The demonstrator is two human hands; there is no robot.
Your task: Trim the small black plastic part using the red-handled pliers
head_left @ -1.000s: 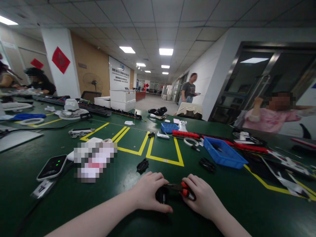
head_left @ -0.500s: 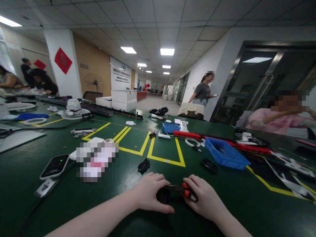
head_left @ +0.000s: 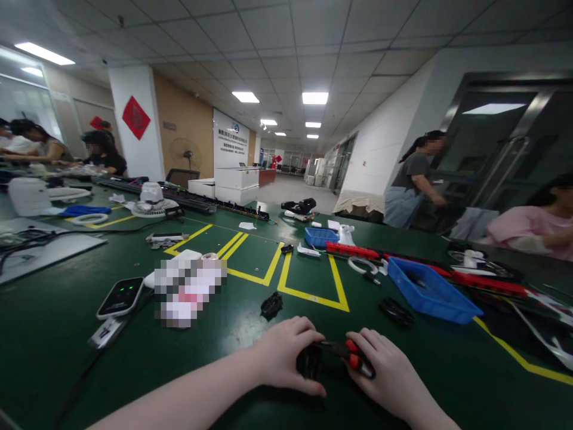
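My left hand (head_left: pixel 289 356) is wrapped round a black part (head_left: pixel 308 362) at the lower middle of the green table. My right hand (head_left: pixel 382 370) grips red-and-black pliers (head_left: pixel 354 353), whose dark jaws point left and reach the black part beside my left thumb and fingers. Where exactly the jaws touch is too dark to tell. Just beyond my left hand lies a black piece (head_left: pixel 271 305), and a second black bundle (head_left: pixel 396 312) rests beyond my right hand.
At the right stands a blue tray (head_left: pixel 432 292), with red strips (head_left: pixel 353 249) behind it. A small blue tray (head_left: pixel 319 237) is farther back. On the left lie a black-and-white device (head_left: pixel 120 297) and a white fan (head_left: pixel 152 203). People are around the room.
The whole view has shifted, so table items appear farther right. Both hands keep their hold. The standing person has walked right, and the seated person in pink has lowered their arms.
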